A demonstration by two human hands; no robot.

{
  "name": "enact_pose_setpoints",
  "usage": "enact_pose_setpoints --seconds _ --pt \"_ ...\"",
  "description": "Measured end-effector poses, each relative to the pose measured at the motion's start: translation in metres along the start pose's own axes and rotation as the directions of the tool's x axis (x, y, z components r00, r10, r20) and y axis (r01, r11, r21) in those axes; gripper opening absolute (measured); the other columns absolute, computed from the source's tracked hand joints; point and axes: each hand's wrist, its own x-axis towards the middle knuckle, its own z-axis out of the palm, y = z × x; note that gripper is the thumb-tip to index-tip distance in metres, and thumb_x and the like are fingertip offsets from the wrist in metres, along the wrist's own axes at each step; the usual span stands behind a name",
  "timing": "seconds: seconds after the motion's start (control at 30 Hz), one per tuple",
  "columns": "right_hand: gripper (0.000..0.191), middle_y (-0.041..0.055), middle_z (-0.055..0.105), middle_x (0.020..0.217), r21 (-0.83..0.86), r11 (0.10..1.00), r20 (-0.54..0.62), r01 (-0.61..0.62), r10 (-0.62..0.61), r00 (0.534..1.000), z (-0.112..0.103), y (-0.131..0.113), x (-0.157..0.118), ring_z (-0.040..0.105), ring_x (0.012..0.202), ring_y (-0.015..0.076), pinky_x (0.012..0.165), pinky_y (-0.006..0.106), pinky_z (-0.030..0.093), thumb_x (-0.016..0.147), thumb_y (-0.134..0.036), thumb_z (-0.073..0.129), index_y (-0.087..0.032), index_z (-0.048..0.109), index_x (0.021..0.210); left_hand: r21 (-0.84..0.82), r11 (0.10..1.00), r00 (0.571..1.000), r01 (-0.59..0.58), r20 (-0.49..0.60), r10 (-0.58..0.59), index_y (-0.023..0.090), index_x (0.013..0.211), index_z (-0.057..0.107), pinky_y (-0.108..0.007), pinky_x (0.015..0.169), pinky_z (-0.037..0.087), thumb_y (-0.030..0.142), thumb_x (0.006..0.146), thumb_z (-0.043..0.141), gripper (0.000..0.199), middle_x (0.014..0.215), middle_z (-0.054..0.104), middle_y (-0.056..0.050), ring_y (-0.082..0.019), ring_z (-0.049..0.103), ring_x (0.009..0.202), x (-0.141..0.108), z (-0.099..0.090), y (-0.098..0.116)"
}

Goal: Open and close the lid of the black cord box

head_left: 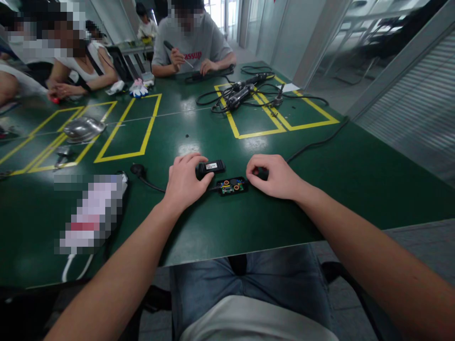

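Observation:
My left hand (185, 181) has its thumb and fingers closed around one end of a black plastic cover (217, 166) with a white label. Just in front of that cover lies an open black case (232, 190), its circuit board and copper coils showing. At the case's right end is my right hand (273, 175), fingers curled around a dark piece with a reddish spot; its kind is mostly hidden. A cord with a black power plug (138, 170) runs from the left beneath my left hand. Another black cord (316, 141) extends right, beyond my right hand.
A blurred-out device (92, 213) with a white cable lies left. Black corded tools (241, 94) rest within yellow tape at the far right. A metal bowl-like part (84, 129) sits far left. Across the table, a person holds a screwdriver (174, 49); another person sits left.

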Motion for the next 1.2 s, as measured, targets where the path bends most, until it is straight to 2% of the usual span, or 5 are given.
enact_pose_setpoints --seconds 0.17,0.3,0.47,0.73,1.2 --pt "0.013 0.0029 0.071 0.079 -0.003 1.000 -0.018 -0.024 0.024 1.000 0.001 0.000 0.001 0.062 0.070 0.0193 0.070 0.034 0.046 0.086 -0.015 0.063 -0.023 0.065 0.076 -0.010 1.000 0.999 -0.001 0.039 0.001 0.023 0.130 0.077 -0.058 0.106 0.057 0.033 0.098 0.076 0.033 0.124 0.084 -0.011 -0.036 0.071 0.120 -0.001 -0.002 0.001" --pt "0.015 0.0024 0.068 0.078 -0.016 0.998 -0.032 -0.067 0.067 0.997 0.001 0.001 0.002 0.059 0.071 0.0196 0.070 0.034 0.043 0.093 -0.019 0.061 -0.023 0.067 0.079 -0.118 0.972 0.977 -0.205 0.028 0.210 0.020 0.133 0.077 -0.052 0.107 0.056 0.039 0.104 0.072 0.035 0.121 0.082 -0.010 -0.031 0.070 0.114 -0.006 -0.007 0.009" --pt "0.021 0.0020 0.068 0.077 -0.022 0.994 -0.023 -0.104 0.103 0.994 0.001 0.000 0.004 0.058 0.069 0.0192 0.068 0.034 0.041 0.099 -0.024 0.058 -0.022 0.068 0.081 -0.238 0.901 0.900 -0.363 0.162 0.405 0.020 0.136 0.077 -0.051 0.105 0.057 0.041 0.104 0.072 0.038 0.123 0.080 -0.011 -0.031 0.068 0.113 -0.011 -0.007 0.017" --pt "0.016 0.0013 0.068 0.074 -0.045 0.990 0.051 -0.137 0.139 0.989 0.004 -0.004 0.004 0.059 0.068 0.0188 0.067 0.033 0.042 0.096 -0.030 0.068 -0.022 0.070 0.082 -0.214 0.929 0.904 -0.301 0.246 0.350 0.021 0.134 0.079 -0.050 0.101 0.058 0.038 0.100 0.078 0.038 0.115 0.075 -0.010 -0.030 0.065 0.108 -0.010 -0.008 0.018" --pt "0.017 0.0003 0.064 0.072 -0.051 0.986 0.043 -0.156 0.158 0.986 0.004 -0.003 0.004 0.058 0.066 0.0181 0.066 0.032 0.040 0.095 -0.030 0.069 -0.022 0.069 0.081 -0.204 0.930 0.898 -0.307 0.260 0.354 0.020 0.134 0.078 -0.048 0.101 0.057 0.034 0.099 0.080 0.038 0.114 0.074 -0.009 -0.029 0.065 0.108 -0.010 -0.006 0.020"
